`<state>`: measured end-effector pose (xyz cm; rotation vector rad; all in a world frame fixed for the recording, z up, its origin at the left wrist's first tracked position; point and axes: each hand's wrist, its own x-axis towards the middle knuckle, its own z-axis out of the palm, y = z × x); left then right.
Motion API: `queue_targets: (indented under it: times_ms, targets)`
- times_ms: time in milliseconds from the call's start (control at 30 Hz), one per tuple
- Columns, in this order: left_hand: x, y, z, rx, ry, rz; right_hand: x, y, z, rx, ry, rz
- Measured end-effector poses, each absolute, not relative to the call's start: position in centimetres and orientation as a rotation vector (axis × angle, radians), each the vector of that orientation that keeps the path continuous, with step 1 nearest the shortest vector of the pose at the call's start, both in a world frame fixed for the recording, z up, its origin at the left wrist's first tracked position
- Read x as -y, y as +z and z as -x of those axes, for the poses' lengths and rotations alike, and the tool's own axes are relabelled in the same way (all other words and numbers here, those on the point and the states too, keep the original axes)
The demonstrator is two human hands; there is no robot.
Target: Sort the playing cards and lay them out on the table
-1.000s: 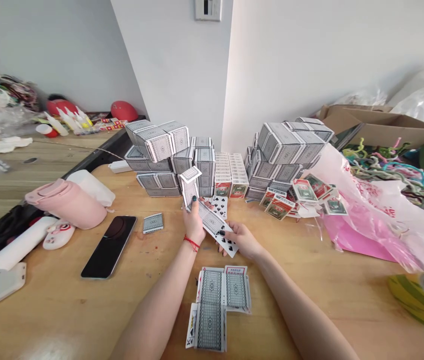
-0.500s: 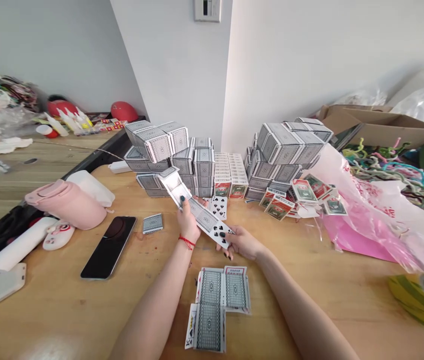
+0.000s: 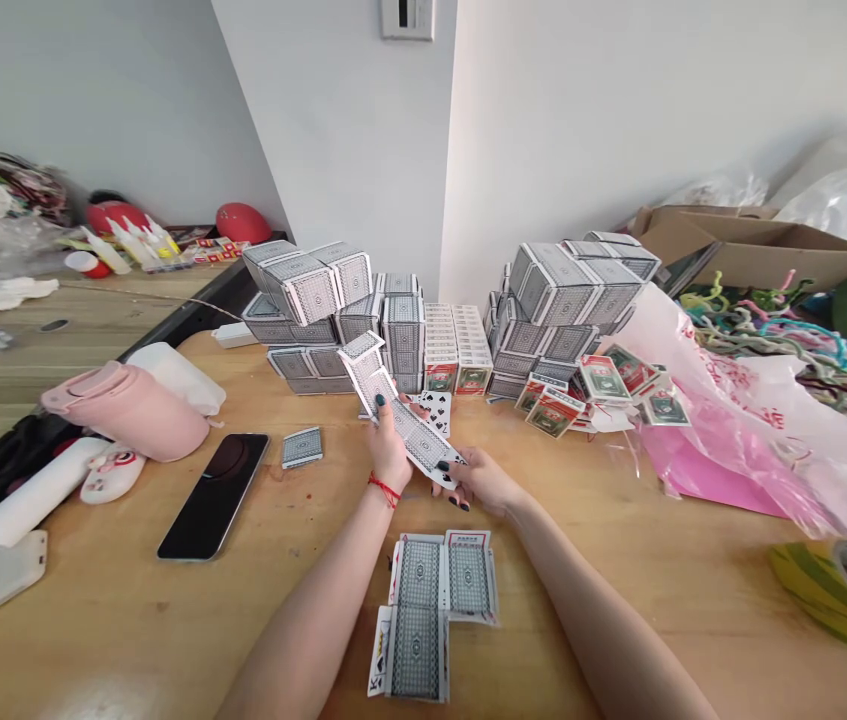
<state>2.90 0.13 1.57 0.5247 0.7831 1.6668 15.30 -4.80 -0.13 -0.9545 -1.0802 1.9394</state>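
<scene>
A long strip of joined playing cards (image 3: pixel 406 424), grey-patterned on their backs, slants between my two hands over the table. My left hand (image 3: pixel 391 445), with a red string at the wrist, pinches the strip near its middle, thumb on top. At its lower right end, my right hand (image 3: pixel 484 480) grips a spade-faced card of the strip. The strip's far end has a folded, bent flap. Behind it a seven of spades (image 3: pixel 436 412) lies face up. Nearer me, grey-backed cards (image 3: pixel 418 645) lie in an L-shaped group, a king of spades (image 3: pixel 378 655) poking out at the left.
Stacked blocks of folded cards (image 3: pixel 310 285) stand at the back left, others (image 3: pixel 554 285) at the back right, with card boxes (image 3: pixel 442 350) between. A phone (image 3: pixel 214 495), a small card stack (image 3: pixel 302 447) and a pink bottle (image 3: pixel 130 408) lie left. Yellow-green tape (image 3: pixel 805 590) lies right.
My left hand has slid slightly right along the strip towards my right hand, covering more of the lower spade card. The strip's far end has shifted right. My right hand stays nearly in place.
</scene>
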Motion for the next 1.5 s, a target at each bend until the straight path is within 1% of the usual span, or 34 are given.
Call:
queue_targets:
  times_ms: [267, 567, 700, 800, 1000, 1167, 1300, 1500]
  targets:
    - [0.2, 1.3, -3.1, -0.775, 1.638, -0.530, 4.7, -0.4, -15.3, 1.067, 1.978, 0.922]
    - [-0.6, 1.5, -1.9, -0.745, 1.669, -0.520, 5.0, 0.5, -16.4, 1.053, 2.108, 0.694]
    - [-0.9, 1.4, -1.5, -0.765, 1.693, -0.472, 5.0, 0.3, -16.7, 1.098, 2.124, 0.695]
    - [-0.7, 1.4, -1.9, -0.753, 1.654, -0.435, 4.9, -0.1, -16.5, 1.083, 2.066, 0.743]
    - [0.0, 1.8, -2.6, -0.632, 1.552, -0.416, 4.7, -0.3, -16.0, 1.071, 1.796, 0.767]
    - [0.6, 1.8, -3.0, -0.581, 1.443, -0.399, 4.9, -0.4, -15.7, 1.114, 1.692, 0.798]
    - [0.7, 1.7, -3.1, -0.589, 1.437, -0.387, 4.9, -0.5, -15.4, 1.099, 1.654, 0.804]
    - [0.7, 2.1, -3.2, -0.599, 1.447, -0.421, 4.9, -0.8, -14.8, 1.132, 1.576, 0.978]
